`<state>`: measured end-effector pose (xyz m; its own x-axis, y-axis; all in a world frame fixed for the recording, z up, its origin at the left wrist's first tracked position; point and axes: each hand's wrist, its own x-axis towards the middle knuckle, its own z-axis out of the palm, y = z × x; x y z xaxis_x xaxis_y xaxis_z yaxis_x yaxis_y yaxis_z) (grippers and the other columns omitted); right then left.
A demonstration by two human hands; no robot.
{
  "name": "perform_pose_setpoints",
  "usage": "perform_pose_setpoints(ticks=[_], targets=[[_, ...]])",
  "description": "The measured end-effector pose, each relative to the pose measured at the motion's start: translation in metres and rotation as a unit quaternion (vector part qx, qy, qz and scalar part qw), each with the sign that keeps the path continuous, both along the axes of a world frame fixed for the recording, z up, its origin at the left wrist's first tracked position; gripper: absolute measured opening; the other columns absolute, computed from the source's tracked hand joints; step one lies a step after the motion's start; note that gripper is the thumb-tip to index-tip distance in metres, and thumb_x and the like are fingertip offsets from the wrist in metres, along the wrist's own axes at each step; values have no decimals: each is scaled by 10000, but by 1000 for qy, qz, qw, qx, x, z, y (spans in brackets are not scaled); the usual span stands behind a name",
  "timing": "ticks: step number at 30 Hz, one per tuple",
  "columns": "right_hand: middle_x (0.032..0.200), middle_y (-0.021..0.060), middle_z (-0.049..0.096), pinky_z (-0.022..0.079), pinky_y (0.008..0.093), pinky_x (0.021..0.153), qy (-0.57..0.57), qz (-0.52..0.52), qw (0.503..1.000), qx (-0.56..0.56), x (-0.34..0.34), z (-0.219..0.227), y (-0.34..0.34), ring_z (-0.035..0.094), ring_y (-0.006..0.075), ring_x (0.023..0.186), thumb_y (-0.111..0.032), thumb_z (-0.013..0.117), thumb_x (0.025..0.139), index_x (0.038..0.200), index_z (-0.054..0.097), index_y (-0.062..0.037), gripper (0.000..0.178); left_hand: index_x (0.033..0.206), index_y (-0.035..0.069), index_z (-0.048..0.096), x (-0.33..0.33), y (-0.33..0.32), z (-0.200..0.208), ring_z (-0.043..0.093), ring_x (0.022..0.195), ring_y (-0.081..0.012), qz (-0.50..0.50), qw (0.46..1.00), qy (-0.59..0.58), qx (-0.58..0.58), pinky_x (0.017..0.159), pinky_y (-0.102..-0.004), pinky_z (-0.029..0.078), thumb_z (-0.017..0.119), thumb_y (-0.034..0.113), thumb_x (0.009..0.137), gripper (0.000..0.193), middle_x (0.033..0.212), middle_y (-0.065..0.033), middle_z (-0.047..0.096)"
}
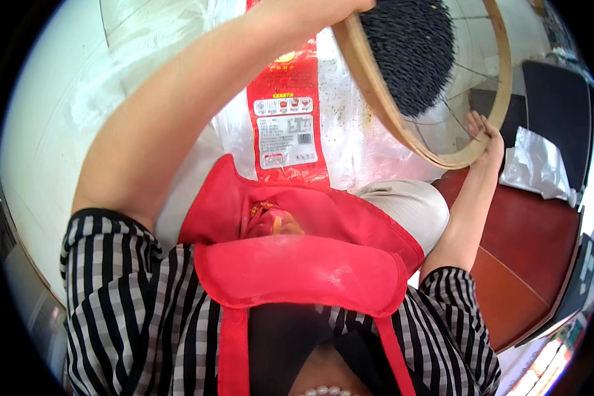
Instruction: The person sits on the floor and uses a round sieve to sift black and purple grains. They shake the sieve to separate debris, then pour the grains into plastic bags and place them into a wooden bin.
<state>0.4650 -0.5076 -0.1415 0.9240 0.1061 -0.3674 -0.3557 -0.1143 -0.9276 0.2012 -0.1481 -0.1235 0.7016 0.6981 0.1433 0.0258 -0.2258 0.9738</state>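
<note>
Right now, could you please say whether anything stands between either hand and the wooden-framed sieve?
Nothing visible does: the right hand grips the wooden-framed sieve directly, and the left hand, partly cut off above, appears to touch it too.

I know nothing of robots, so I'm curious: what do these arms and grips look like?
They are human: striped sleeves in black, grey and white, with dark edges, leave both forearms bare. The right grip is an ungloved hand; the left grip is partly cut off at the picture's top.
</note>
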Motion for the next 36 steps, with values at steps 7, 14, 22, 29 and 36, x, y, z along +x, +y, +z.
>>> perform_pose_setpoints(ticks=[7, 14, 22, 29, 36], targets=[[1114, 276, 519, 572, 316, 667, 14, 40, 999, 25, -9, 17, 27, 556, 391, 1005, -67, 392, 822, 1050, 403, 107, 287, 715, -72, 602, -19, 26, -4, 565, 547, -192, -98, 979, -66, -164, 523, -339, 457, 644, 175, 711, 250, 631, -115, 591], [1130, 286, 502, 578, 333, 673, -14, 44, 998, 50, -13, 36, 30, 543, 400, 1021, -73, 383, 833, 1085, 370, 117, 315, 792, -7, 614, -12, 36, 8, 576, 631, -185, -76, 975, -37, -204, 616, -305, 460, 635, 221, 758, 232, 708, -86, 606], [1149, 292, 487, 575, 346, 680, -19, 56, 994, 89, -18, 42, 32, 534, 401, 1036, -62, 379, 828, 1118, 343, 129, 349, 822, 45, 595, -31, 42, 18, 587, 628, -178, -182, 941, -167, -230, 584, -300, 484, 626, 219, 773, 184, 741, -77, 606], [1163, 296, 479, 564, 357, 704, -20, 71, 994, 86, -29, 41, 30, 522, 411, 1053, -65, 388, 821, 1122, 344, 130, 361, 837, 50, 601, -34, 45, 16, 588, 639, -165, -196, 940, -163, -227, 587, -290, 481, 635, 241, 775, 203, 761, -75, 609], [1210, 294, 446, 565, 357, 721, 6, 61, 995, 82, -25, 36, 27, 484, 410, 1102, -80, 389, 822, 1173, 310, 126, 414, 891, 41, 616, -28, 28, 37, 587, 681, -151, -81, 966, -65, -238, 634, -285, 471, 629, 253, 786, 236, 794, -70, 616]])
